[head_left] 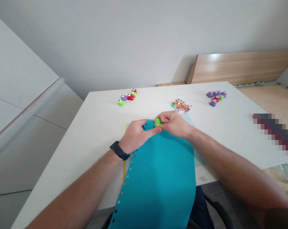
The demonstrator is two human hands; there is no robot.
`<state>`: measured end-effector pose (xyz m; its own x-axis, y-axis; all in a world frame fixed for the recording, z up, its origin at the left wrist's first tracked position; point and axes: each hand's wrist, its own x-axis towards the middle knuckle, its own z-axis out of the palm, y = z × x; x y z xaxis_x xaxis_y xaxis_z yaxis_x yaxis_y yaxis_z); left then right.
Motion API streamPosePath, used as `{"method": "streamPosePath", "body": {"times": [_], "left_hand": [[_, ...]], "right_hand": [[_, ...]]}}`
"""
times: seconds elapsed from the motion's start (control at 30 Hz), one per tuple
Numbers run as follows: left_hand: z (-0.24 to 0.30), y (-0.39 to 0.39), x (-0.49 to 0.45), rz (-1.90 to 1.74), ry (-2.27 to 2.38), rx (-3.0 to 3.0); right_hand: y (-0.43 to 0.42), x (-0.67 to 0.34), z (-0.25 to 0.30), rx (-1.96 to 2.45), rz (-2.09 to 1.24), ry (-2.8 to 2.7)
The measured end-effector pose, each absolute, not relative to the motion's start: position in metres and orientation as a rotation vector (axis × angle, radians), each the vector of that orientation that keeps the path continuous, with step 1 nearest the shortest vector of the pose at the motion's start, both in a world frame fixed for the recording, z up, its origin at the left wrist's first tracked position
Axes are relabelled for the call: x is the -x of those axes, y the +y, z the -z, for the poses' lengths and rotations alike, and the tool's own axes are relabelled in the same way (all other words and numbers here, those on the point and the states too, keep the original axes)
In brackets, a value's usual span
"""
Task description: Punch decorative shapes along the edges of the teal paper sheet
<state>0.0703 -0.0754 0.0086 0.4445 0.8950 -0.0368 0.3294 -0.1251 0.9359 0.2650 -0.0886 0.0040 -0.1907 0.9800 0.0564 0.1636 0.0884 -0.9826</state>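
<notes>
A long teal sheet (163,178) of paper or foam hangs from the table toward my lap, with small star-shaped holes down its left edge and at its far end. My left hand (139,133), a dark band on its wrist, grips the sheet's far left part, thumb on top. At the far edge a small green craft punch (157,121) sits on the sheet, pinched in my right hand (174,124). The two hands nearly meet there, and the left thumb tip is by the punch. The punch's slot is hidden by the fingers.
Loose coloured paper bits (181,105) lie in a pile beyond my hands. Several eyed punches stand in a left group (130,97) and a right group (216,98). Pale sheets (200,160) lie under the teal one. A wall rises behind the white table (98,127).
</notes>
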Motion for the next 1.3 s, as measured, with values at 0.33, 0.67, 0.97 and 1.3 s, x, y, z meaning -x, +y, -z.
{"method": "streamPosePath", "body": {"times": [0.33, 0.67, 0.97, 1.3], "left_hand": [[-0.01, -0.075, -0.071, -0.693, 1.079, -1.702], [-0.013, -0.077, -0.069, -0.678, 1.092, -1.74], [-0.002, -0.072, -0.065, -0.655, 1.132, -1.71], [0.0, -0.07, -0.064, -0.706, 1.166, -1.694]], "right_hand": [[-0.088, -0.267, -0.006, 1.189, -1.205, -1.508], [-0.087, -0.272, -0.009, 1.232, -1.15, -1.55], [-0.087, -0.28, -0.013, 1.216, -1.188, -1.575], [-0.088, -0.282, -0.015, 1.211, -1.245, -1.577]]}}
